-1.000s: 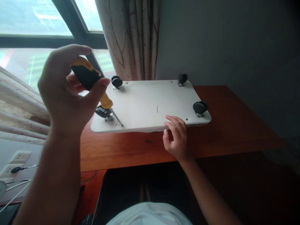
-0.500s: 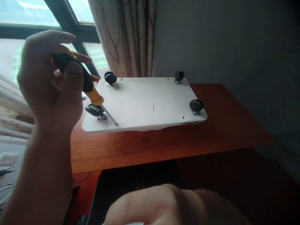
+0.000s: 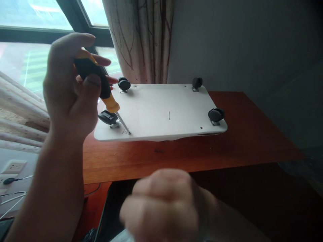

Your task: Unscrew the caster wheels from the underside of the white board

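Observation:
My left hand [image 3: 78,80] is wrapped loosely around the yellow and black handle of a screwdriver [image 3: 111,102]. Its steel shaft slants down to a screw [image 3: 129,133] near the front left edge of a white board [image 3: 153,107], touching it. Black caster wheels stand up at the board's corners: front left [image 3: 108,117], back left [image 3: 124,84], back right [image 3: 197,83] and front right [image 3: 216,115]. Low in front of my body, my right hand [image 3: 164,205] is closed in a fist and blurred. Whether anything is inside it is hidden.
The board lies on a reddish wooden table [image 3: 141,164]. Behind it are a window [image 3: 32,64], a patterned curtain [image 3: 143,43] and a grey wall [image 3: 239,43]. A socket [image 3: 15,166] with cables is at the left.
My right hand has risen from the bottom edge. My left hand has shifted right, bringing the screwdriver slightly more upright with its tip still at the screw. The view has turned slightly left.

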The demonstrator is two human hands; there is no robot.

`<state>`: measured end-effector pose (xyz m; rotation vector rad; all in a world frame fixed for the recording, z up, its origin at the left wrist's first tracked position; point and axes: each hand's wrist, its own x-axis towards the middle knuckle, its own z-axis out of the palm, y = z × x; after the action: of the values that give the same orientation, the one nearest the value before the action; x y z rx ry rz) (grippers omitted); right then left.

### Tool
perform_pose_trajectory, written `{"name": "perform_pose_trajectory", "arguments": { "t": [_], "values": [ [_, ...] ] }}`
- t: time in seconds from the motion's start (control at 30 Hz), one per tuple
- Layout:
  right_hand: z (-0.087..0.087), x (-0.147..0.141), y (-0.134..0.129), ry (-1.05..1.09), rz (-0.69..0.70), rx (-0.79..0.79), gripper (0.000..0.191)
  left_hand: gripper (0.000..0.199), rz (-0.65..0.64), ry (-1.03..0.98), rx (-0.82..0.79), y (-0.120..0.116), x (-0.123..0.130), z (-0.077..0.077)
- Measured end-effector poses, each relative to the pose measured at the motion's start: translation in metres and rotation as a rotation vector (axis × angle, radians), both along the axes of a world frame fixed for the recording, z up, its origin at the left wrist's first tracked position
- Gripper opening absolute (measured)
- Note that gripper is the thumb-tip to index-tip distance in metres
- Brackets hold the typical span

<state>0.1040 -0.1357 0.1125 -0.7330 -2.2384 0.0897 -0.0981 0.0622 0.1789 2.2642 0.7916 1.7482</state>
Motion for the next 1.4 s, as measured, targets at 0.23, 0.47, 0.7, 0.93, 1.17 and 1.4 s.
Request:
{"name": "perform_pose_trajectory", "arguments": {
  "t": [0.23,0.47,0.7,0.93,1.17,1.4],
  "values": [
    [-0.033,0.03,0.108,0.087,-0.298,-0.087,0.039,0.066,-0.028,0.009,-0.02,-0.002,-0.001,0.001],
    [-0.057,0.032,0.117,0.08,-0.392,-0.057,0.039,0.05,0.208,-0.01,0.12,0.017,-0.009,-0.007],
    [-0.072,0.035,0.119,0.127,-0.466,0.039,0.039,0.056,-0.105,-0.072,-0.057,0.002,-0.004,-0.002],
    [-0.086,0.035,0.117,0.083,-0.555,0.106,0.033,0.062,0.16,0.025,0.303,0.013,-0.018,-0.007],
    [-0.103,0.036,0.114,0.1,-0.533,0.188,0.031,0.058,-0.172,-0.033,-0.04,0.004,-0.013,-0.004],
    [-0.107,0.037,0.114,0.107,-0.512,0.222,0.031,0.056,0.16,-0.016,0.196,0.006,-0.011,-0.008]
  ]
}}
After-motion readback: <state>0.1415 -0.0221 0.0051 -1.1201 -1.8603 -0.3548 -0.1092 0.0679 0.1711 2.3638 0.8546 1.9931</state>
